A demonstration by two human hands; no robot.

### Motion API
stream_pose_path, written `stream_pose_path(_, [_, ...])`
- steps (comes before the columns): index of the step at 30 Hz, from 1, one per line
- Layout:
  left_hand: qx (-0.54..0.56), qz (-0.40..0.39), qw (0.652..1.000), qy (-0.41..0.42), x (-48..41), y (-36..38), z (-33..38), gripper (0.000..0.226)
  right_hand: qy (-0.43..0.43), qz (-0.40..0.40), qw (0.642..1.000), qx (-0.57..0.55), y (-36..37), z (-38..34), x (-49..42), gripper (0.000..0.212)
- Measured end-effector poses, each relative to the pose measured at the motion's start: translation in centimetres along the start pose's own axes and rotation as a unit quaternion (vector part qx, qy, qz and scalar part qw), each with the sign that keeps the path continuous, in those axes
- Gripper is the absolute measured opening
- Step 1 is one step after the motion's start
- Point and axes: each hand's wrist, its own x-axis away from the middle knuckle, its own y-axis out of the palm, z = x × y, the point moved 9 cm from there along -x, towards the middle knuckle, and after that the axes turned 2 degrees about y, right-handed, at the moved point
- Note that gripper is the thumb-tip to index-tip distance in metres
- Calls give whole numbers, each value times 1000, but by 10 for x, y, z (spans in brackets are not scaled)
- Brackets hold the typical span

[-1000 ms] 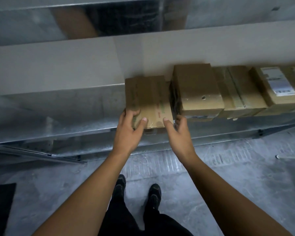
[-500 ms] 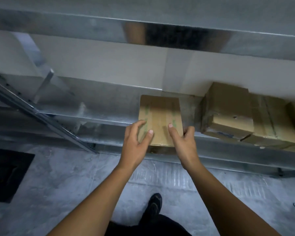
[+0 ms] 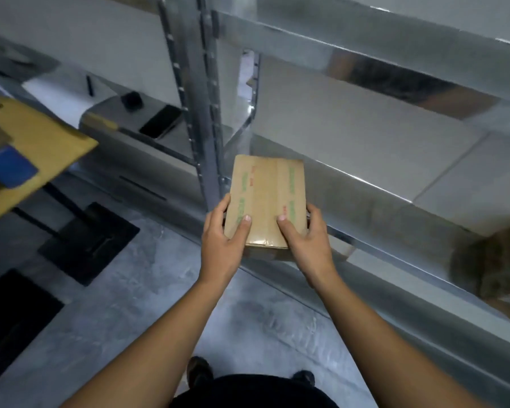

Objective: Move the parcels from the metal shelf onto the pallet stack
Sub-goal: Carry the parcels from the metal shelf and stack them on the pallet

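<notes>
The parcel (image 3: 267, 201) is in the centre of the frame. It is a flat, taped cardboard box held level between both hands, in front of the metal shelf's (image 3: 362, 184) front lip and just right of the upright post (image 3: 202, 119). The left hand (image 3: 223, 242) clasps its near left corner, thumb flat on the top face and fingers curled round the side, out of sight beneath. The right hand (image 3: 308, 242) mirrors it on the near right corner. That matched grip — thumbs above, fingers below — keeps the box from tipping and lets it travel flat, tape seam up. It looks lifted clear of the shelf rather than resting on it, though its underside is hidden. Another brown parcel (image 3: 495, 260) lies blurred on the shelf at the right edge, so more remain to move. At the upper left a yellow-brown board (image 3: 42, 142) juts in over something blue — possibly the pallet stack, but I cannot tell. If so, the carry goes that way, over the grey floor (image 3: 147, 304).
</notes>
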Motion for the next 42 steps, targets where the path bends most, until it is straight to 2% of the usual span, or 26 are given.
stream_pose_path(10, [6, 163, 986, -39, -36, -237, -50, 57, -59, -127, 990, 29, 242, -85, 35, 65])
stream_pose_path(18, [2, 286, 955, -72, -58, -356, -84, 60, -88, -235, 966, 56, 389, -137, 35, 66])
stream_pose_path(25, [-37, 370, 926, -68, -138, -462, -86, 62, -102, -291, 951, 4, 528, -217, 5, 56])
stream_pose_path(32, [-68, 450, 890, -33, -233, -585, -56, 62, -151, -361, 920, -23, 665, -332, -21, 63])
stream_pose_path(39, [-117, 468, 874, -49, -277, -708, -54, 68, -163, -440, 881, -60, 802, -410, -8, 55])
stream_pose_path(42, [-147, 458, 875, -45, -293, -758, -62, 68, -156, -462, 870, -76, 854, -427, -1, 39])
